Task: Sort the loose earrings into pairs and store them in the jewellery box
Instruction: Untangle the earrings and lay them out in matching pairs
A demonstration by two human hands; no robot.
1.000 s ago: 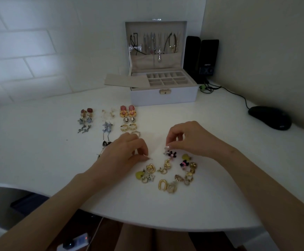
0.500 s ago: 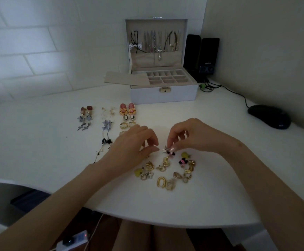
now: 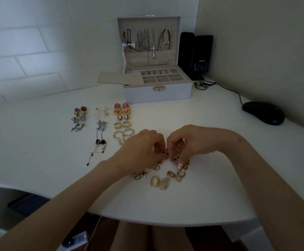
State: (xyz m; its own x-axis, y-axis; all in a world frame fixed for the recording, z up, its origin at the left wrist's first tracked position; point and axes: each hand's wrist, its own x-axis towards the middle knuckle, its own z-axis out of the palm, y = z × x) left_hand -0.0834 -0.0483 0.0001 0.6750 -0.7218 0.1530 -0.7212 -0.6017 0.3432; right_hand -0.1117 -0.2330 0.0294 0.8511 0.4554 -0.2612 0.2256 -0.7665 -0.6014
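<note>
Fingers, left hand [image 3: 144,147]: curled, pinching dark earring [image 3: 166,150] | fingers, right hand [image 3: 194,142]: curled, pinching second earring [image 3: 175,157]

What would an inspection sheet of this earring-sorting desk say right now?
Surface: white table, curved front edge.
Job's things: jewellery box open, necklaces hanging in its lid; paired earrings laid out in three columns; loose earrings heaped by the hands.
Clutter: black mouse; two black speakers.
Grippers: left hand and right hand, fingers curled, pinch small dark earrings between them.
Cables: mouse cable runs towards the speakers.
Surroundings: tiled wall on the left, plain wall on the right.
</note>
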